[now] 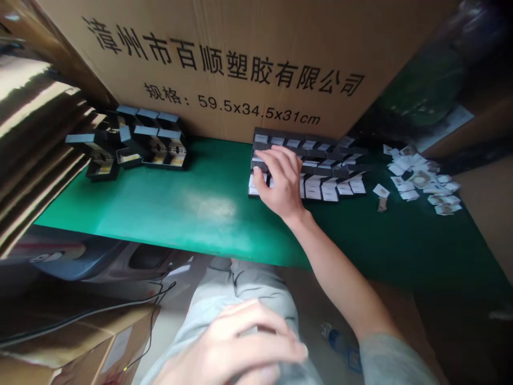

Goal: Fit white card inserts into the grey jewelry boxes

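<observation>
Nearest the camera, the left hand is seen blurred and large, raised above the grey trousers, its fingers bent and pointed rightward. Something dark is glimpsed beneath the fingers – whether it is gripped cannot be told. The right hand is held well apart from the left, reached out over the left part of a block of dark boxes; thumb and fingers are spread from one another, the boxes being partly covered by them. Whether any one box is clamped cannot be made out.

The boxes are set close together in rows on the green tabletop, against a large carton. White inserts are seen in the front row, with dark lids raised behind. To the right, a loose heap of small white cards is scattered, some bearing a dull, roundish item; one card is noted apart, nearer the boxes. At the far left, a smaller cluster of open boxes is stood, yellowish pieces visible inside.

The carton is printed with black characters and "59.5x34.5x31cm". Cardboard sheets are stacked along the left edge – below, a dark cable is strung across.
</observation>
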{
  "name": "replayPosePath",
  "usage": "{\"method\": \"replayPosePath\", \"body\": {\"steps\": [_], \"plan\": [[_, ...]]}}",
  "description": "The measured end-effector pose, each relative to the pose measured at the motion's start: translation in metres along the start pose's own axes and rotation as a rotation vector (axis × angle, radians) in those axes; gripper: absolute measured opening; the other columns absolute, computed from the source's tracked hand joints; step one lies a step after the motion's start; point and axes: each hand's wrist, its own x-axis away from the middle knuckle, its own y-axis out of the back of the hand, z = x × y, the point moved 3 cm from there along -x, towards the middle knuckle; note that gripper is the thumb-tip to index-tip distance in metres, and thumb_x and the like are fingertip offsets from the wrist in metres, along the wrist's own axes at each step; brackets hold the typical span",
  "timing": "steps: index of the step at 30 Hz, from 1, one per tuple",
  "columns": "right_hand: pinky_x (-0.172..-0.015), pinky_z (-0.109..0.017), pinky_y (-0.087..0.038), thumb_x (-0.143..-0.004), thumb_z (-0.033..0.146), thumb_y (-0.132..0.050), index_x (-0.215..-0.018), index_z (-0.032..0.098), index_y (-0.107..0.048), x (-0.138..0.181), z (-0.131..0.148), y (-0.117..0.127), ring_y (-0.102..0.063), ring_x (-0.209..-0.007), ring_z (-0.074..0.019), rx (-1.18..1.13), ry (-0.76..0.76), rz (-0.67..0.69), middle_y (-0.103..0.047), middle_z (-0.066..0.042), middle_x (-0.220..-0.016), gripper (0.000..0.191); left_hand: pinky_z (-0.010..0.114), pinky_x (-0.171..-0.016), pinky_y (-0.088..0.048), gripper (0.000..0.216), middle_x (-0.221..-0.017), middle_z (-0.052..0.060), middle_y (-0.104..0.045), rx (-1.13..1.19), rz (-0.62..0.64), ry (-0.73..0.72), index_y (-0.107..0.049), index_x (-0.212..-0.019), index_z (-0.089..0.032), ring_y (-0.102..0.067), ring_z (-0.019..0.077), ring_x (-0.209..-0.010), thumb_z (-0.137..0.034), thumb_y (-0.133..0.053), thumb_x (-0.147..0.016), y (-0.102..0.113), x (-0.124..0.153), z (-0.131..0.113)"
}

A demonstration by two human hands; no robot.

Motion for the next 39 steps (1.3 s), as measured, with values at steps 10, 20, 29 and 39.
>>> {"method": "replayPosePath", "body": {"steps": [10, 20, 29, 39], "plan": [[-0.112, -0.046, -0.044, -0.105, 0.027, -0.05, -0.124, 0.02, -0.072, -0.001, 0.006, 0.002, -0.064, -0.126, -0.0275, -0.019, 0.018, -0.063, -0.075, -0.012, -0.117, 0.03, 0.071, -0.106, -0.055, 0.067, -0.148, 0.02, -0.053, -0.208, -0.275, 0.328, -0.023, -0.162, -0.048, -0.059, 0.0485, -0.136, -0.034, -0.045, -0.101, -0.068, 0.023, 0.134], [-0.111, -0.044, -0.047, -0.105, 0.028, -0.051, -0.121, 0.02, -0.073, -0.001, 0.005, 0.004, -0.065, -0.123, -0.0266, -0.041, 0.02, -0.116, -0.076, -0.012, -0.115, 0.028, 0.073, -0.093, -0.058, 0.041, -0.129, 0.023, -0.062, -0.155, -0.232, 0.298, -0.054, -0.134, -0.036, -0.064, 0.0492, -0.119, -0.043, -0.052, -0.094, -0.078, 0.013, 0.114], [-0.108, -0.043, -0.049, -0.104, 0.026, -0.055, -0.12, 0.02, -0.073, 0.0, 0.011, 0.007, -0.068, -0.119, -0.0262, -0.107, 0.05, -0.162, -0.078, -0.011, -0.113, 0.025, 0.063, -0.07, -0.059, 0.02, -0.086, 0.015, -0.064, -0.151, -0.158, 0.247, -0.062, -0.094, -0.034, -0.067, 0.0391, -0.083, -0.048, -0.048, -0.091, -0.095, 0.021, 0.123], [-0.106, -0.044, -0.05, -0.102, 0.023, -0.056, -0.12, 0.02, -0.071, 0.001, 0.013, 0.007, -0.068, -0.118, -0.0271, -0.103, 0.079, -0.193, -0.078, -0.011, -0.112, 0.023, 0.05, -0.071, -0.063, 0.019, -0.091, 0.011, -0.072, -0.179, -0.241, 0.194, -0.061, -0.102, -0.03, -0.073, 0.0325, -0.083, -0.022, -0.047, -0.093, -0.097, 0.022, 0.109]]}}
